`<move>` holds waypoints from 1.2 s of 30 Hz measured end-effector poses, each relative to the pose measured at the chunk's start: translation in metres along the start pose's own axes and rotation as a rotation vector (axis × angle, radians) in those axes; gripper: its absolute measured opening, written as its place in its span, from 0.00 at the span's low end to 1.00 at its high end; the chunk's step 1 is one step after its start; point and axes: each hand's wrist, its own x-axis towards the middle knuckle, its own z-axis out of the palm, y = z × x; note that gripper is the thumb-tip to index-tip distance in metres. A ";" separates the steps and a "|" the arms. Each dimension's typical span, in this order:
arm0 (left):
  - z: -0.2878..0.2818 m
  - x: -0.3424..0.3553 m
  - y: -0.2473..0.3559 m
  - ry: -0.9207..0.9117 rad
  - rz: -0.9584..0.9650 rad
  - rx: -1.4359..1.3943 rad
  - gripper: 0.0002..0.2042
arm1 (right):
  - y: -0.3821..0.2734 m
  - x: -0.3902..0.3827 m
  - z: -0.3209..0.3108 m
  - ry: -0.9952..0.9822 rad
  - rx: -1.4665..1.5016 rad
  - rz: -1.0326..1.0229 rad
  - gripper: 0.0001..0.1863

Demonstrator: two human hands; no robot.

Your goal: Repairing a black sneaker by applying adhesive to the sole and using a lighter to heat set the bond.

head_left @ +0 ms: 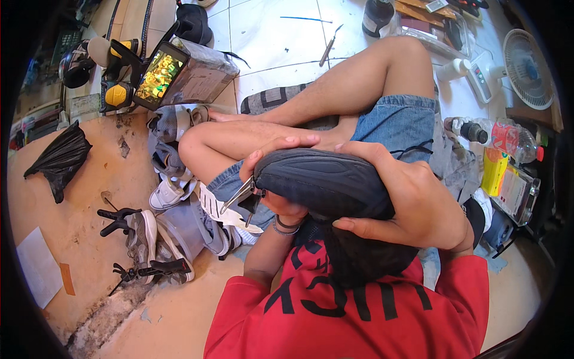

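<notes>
A black shoe [326, 182] is held sideways above my lap, its dark sole edge facing up. My right hand [418, 194] wraps round its right end, with the thumb below and fingers over the top. At the other end, my left hand [287, 203] grips the shoe from behind and beneath, partly hidden by it. A slim metal tool with two prongs [238, 195] sticks out beside the left fingers, pointing down and left. Whether the left hand grips that tool or it is caught in the shoe, I cannot tell.
Left of my legs lie several shoes, including a clamped grey pair [158, 242]. A phone [160, 78] leans against a worn box [206, 75]. An awl-like tool [330, 46] lies on the tiles. To the right are a plastic bottle [508, 139] and a small fan [526, 69].
</notes>
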 end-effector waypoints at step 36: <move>-0.099 0.087 0.049 0.596 0.119 0.014 0.27 | 0.043 -0.009 0.062 -0.253 0.202 -0.050 0.13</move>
